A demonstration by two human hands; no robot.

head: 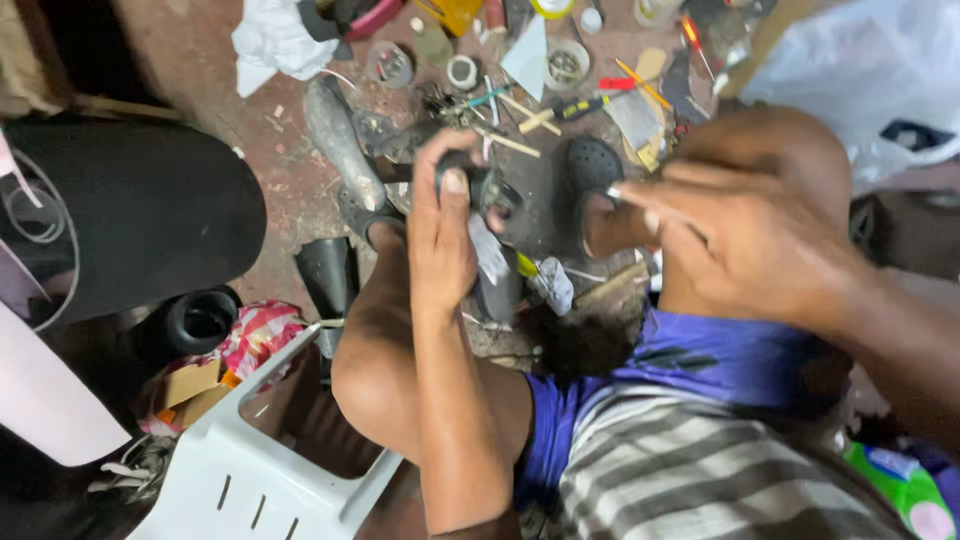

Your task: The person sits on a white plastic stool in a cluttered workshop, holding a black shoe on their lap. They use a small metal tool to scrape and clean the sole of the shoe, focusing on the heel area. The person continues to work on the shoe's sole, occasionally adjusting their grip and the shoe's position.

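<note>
1. Head view, looking down past the knees to a littered floor. The person is seated; blue shorts, striped shirt.
2. Left hand (440, 235): raised in front of the left knee, fingers wrapped round a small dark piece (478, 185), thumb pressed on its top. What the piece is, I cannot tell; a pale strip (490, 250) hangs below it, just right of the palm.
3. Right hand (745, 235): blurred, level with the left hand and well to its right, over the right knee. Fingers are drawn together pointing toward the dark piece, as if pinching something thin. Whether anything is held, I cannot tell.
4. Hands are apart; the right fingertips do not touch the piece.
5. Progress, as a judgement: the piece is in hand and being worked on, but not finished; nothing shows a finished item set aside.
6. Beyond the left hand: a grey shoe last (340, 140) on the floor, and a black sandal (592, 165) between the two hands, farther off.
7. Farther still: scattered screwdrivers (570, 108), a tape roll (462, 72), small tins.
8. Left of the left hand: a black rubber roll (150, 215); nearer, a white plastic chair (260, 465).
</note>
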